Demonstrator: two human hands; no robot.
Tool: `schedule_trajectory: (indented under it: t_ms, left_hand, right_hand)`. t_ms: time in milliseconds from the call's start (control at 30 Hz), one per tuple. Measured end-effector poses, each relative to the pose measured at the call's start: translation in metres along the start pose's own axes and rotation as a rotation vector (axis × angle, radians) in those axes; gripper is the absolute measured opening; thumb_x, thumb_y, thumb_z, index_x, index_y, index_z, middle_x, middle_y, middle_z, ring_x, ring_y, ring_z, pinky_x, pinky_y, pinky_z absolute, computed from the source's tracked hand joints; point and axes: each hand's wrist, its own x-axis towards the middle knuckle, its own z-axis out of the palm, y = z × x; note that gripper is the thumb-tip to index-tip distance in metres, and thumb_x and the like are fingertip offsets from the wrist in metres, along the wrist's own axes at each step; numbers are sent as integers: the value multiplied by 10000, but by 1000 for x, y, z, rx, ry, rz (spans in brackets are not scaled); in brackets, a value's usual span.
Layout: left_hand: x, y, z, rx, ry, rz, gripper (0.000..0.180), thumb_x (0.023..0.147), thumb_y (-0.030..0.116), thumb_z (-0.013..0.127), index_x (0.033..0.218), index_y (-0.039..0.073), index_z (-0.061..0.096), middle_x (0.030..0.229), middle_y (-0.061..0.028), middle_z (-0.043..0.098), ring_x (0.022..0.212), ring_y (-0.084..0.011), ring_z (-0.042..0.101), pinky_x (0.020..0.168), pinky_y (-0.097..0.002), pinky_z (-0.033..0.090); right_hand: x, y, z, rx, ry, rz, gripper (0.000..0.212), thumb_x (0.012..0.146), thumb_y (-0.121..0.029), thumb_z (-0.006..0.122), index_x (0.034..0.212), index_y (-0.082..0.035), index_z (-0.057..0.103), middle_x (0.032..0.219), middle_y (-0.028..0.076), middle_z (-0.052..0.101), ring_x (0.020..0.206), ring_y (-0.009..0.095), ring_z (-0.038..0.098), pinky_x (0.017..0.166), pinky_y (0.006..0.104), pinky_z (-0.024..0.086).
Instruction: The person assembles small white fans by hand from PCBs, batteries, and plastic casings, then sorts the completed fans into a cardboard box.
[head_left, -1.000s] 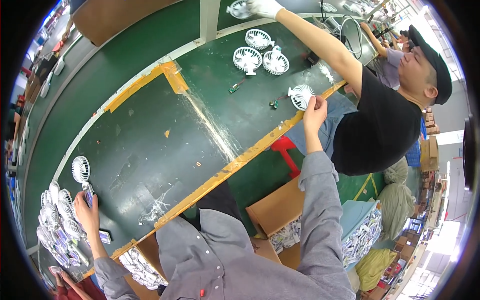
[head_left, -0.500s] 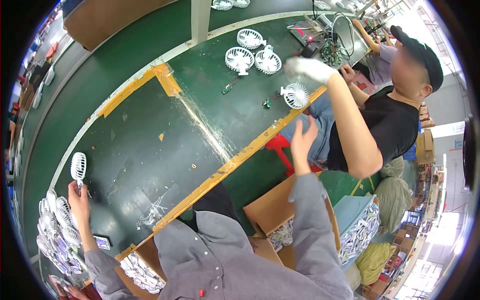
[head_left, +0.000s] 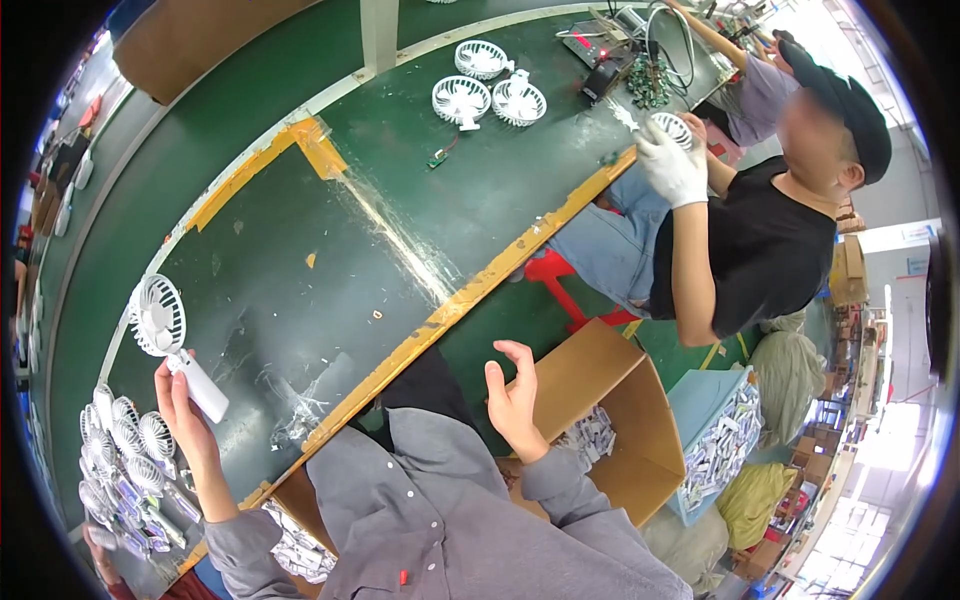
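At the left side of the bench, my left hand (head_left: 186, 415) grips a white handheld fan (head_left: 200, 388) by its handle. The round caged head points up and away from me, tilted left. Just below that hand lies a heap of white fans (head_left: 125, 440) at the bench's left end. My right hand (head_left: 515, 400) holds nothing; its thumb and fingers are apart. It hovers off the bench's front edge, beside an open cardboard box (head_left: 640, 420) containing small whitish pieces.
Yellow-taped edging (head_left: 400, 360) runs along the green bench (head_left: 260, 250). Beyond it are several white fans (head_left: 462, 100) and a small circuit board (head_left: 438, 158). On the right, a co-worker (head_left: 760, 250) holds another fan in a gloved hand. A blue bin (head_left: 695, 410) holds white packets.
My left hand has lifted the fan and brought it closer. My right hand has moved left and down, away from the co-worker. The co-worker has picked up a fan from the bench.
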Motion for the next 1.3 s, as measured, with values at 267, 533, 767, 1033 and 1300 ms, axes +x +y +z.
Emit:
schedule_trajectory:
  t_ms: [267, 533, 767, 1033, 1300]
  left_hand:
    - [-33, 3, 44, 125, -135, 21, 249, 984, 170, 542, 1178, 15, 518, 1131, -92, 642, 935, -97, 551, 845, -238, 421]
    - [-74, 27, 109, 185, -274, -49, 319, 830, 13, 660, 1117, 2, 522, 1046, -87, 591, 793, -97, 584, 690, -231, 485]
    - [-102, 35, 153, 110, -322, -66, 299, 798, 11, 720, 1047, -2, 556, 1182, -121, 560, 990, -170, 605, 763, -283, 538]
    - [-129, 29, 170, 297, -365, 339, 257, 732, 52, 806, 815, 5, 567, 926, -133, 646, 843, -236, 645, 716, -323, 517]
    - [-153, 38, 168, -119, -598, -86, 166, 921, 17, 615, 1074, -40, 585, 1083, -106, 658, 944, -134, 640, 855, -291, 522]
  right_hand:
    - [42, -41, 2, 226, -5, -25, 156, 916, -35, 568, 1063, 10, 593, 1016, 80, 632, 969, 159, 595, 886, 297, 461]
    - [19, -93, 41, 287, -388, -163, 352, 833, -84, 660, 1159, 10, 569, 1120, 144, 585, 1053, 268, 573, 933, 355, 447]
    - [-20, -114, 61, 410, -699, -96, 639, 834, -126, 640, 1385, 32, 359, 1341, 200, 444, 1252, 320, 479, 1051, 395, 378]
    - [-38, -99, 41, 538, -637, 165, 396, 883, 5, 532, 1270, 2, 451, 1096, 78, 557, 1043, 121, 529, 855, 283, 470]
    - [-35, -119, -9, 711, -645, 463, 430, 873, -6, 483, 1287, -8, 368, 1095, 97, 553, 937, 157, 579, 836, 299, 484]
